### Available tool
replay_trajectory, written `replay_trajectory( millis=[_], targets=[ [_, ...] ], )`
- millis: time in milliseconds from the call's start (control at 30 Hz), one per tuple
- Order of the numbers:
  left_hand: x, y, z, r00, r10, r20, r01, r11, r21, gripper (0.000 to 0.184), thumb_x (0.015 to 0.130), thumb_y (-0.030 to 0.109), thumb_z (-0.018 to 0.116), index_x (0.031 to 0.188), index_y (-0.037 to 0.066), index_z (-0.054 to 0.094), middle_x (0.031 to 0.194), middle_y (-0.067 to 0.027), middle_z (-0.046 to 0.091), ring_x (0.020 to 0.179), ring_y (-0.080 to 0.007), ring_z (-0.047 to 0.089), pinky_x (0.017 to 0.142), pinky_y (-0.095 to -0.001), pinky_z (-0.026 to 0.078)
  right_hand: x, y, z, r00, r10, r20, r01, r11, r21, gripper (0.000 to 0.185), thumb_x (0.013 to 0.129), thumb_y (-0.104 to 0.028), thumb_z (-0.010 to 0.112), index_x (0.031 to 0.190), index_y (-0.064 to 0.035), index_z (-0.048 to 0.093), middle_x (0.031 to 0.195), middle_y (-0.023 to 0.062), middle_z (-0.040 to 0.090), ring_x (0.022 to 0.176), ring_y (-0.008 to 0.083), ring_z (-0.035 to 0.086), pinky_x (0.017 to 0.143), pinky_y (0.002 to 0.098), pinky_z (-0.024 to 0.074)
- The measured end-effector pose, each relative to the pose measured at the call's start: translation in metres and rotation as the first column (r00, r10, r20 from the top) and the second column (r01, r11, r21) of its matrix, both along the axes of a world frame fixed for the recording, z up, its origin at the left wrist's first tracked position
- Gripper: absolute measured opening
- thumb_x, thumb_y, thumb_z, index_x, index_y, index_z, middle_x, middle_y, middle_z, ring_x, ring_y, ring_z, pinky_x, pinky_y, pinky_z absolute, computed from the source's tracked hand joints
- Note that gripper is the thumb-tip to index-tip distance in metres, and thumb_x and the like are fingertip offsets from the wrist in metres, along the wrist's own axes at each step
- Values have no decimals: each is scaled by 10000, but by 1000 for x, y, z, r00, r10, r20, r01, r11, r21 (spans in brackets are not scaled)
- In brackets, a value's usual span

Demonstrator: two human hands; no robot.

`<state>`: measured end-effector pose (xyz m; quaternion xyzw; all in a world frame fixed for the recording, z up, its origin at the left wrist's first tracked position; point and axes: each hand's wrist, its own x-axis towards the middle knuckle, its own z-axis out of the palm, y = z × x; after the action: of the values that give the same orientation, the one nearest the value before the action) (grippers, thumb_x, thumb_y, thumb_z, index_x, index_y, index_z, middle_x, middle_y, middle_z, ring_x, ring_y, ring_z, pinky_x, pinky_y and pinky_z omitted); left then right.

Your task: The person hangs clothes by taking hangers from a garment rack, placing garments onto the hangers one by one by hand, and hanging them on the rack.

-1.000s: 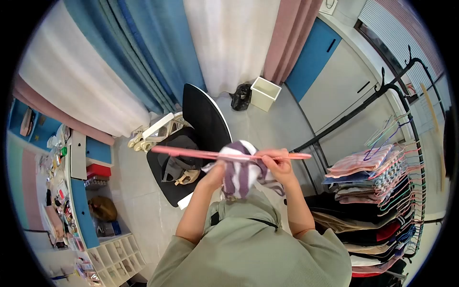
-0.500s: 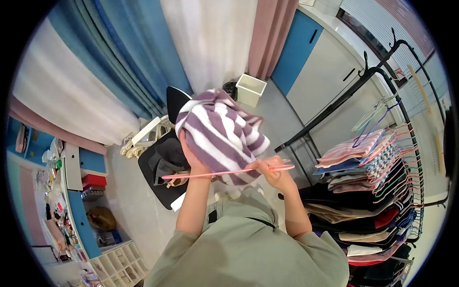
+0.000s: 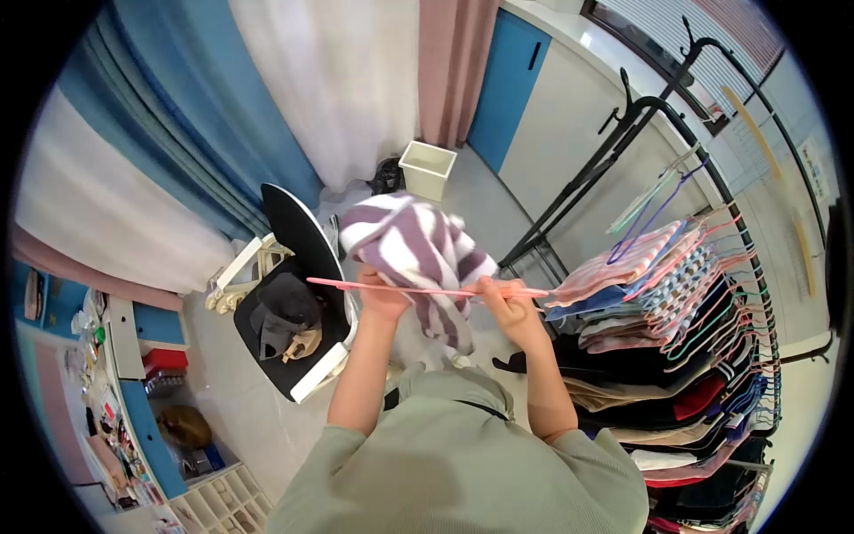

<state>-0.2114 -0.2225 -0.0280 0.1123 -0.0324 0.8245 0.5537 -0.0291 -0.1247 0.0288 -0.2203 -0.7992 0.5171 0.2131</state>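
A purple-and-white striped plush cloth is bunched up in front of me, its lower end hanging down; whether it is a towel or a garment I cannot tell. Across its near side runs a pink clothes hanger, held roughly level. My right hand is closed around the hanger near its right end. Toward the other end, my left hand is closed at the hanger and the cloth, its fingers partly hidden by the fabric.
To my right stands a black clothes rack packed with hung clothes. A black-and-white chair carrying dark caps is at left. Beyond the cloth are a white bin and curtains. Shelves line the left side.
The cloth has dropped lower and hangs looser. My left hand has come from under the cloth to the hanger. My view has shifted right, and more of the chair shows.
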Motion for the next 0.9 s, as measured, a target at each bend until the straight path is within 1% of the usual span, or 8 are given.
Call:
replay_trajectory(
  millis=[67,233,433,567,600,633,733,900],
  targets=[
    [6,12,11,998,67,15,-67,997,23,449,841,224,433,1243,25,436,1200,-147,528,1090,-293,517,984,-434,368,7,7,-16,996,0,-84,-3,1000,-29,361,918,-267,413,847,-19,666,686,158,606,568,214,541,575,289,436],
    [16,49,-4,969,101,-226,-237,646,-726,500,758,67,557,1241,94,431,1157,-128,532,988,-262,564,881,-390,458,32,24,-17,995,-91,-33,90,995,-35,340,914,-247,429,834,-14,663,702,146,621,597,198,544,605,274,439],
    [62,52,-20,350,-330,-877,-617,622,-481,866,727,-40,549,1410,219,85,1304,-176,374,984,-207,524,807,-282,442,53,38,3,971,-148,189,177,973,-149,349,934,-230,381,884,2,638,596,13,445,611,95,420,592,260,368],
    [60,48,-36,-86,-328,-941,-408,873,-267,584,714,-72,495,1263,124,465,1247,-126,453,1189,-231,405,925,-309,366,57,54,-14,987,-155,52,158,985,-65,313,923,-223,391,895,-10,618,591,40,406,574,141,416,554,279,342],
    [71,44,-4,-13,-538,-843,-467,749,-471,419,709,-80,472,1072,84,603,1171,-94,513,1107,-262,484,890,-329,401,58,56,-15,988,-147,47,148,989,-15,311,917,-227,390,898,-14,616,602,94,465,588,206,480,574,314,372],
    [70,43,-7,-86,-538,-839,-541,732,-414,404,714,-79,464,1058,81,603,1150,-97,520,1067,-273,503,875,-338,409,60,58,-15,989,-140,42,138,990,34,309,910,-231,390,901,-18,614,613,149,525,602,270,543,593,350,401],
    [66,39,-24,-345,-499,-795,-725,680,-112,294,761,-40,452,981,73,611,1077,-109,533,921,-323,553,782,-378,443,63,62,-24,994,-106,6,105,990,94,333,938,-225,374,883,-1,613,563,-24,321,538,67,330,502,237,289],
    [65,32,-31,-351,-410,-842,-807,589,49,235,786,-20,471,946,55,624,966,-121,516,848,-295,558,743,-368,444,73,75,-23,991,-105,83,105,994,2,316,920,-233,377,901,-28,616,555,65,392,541,168,413,546,295,349]
  ],
)
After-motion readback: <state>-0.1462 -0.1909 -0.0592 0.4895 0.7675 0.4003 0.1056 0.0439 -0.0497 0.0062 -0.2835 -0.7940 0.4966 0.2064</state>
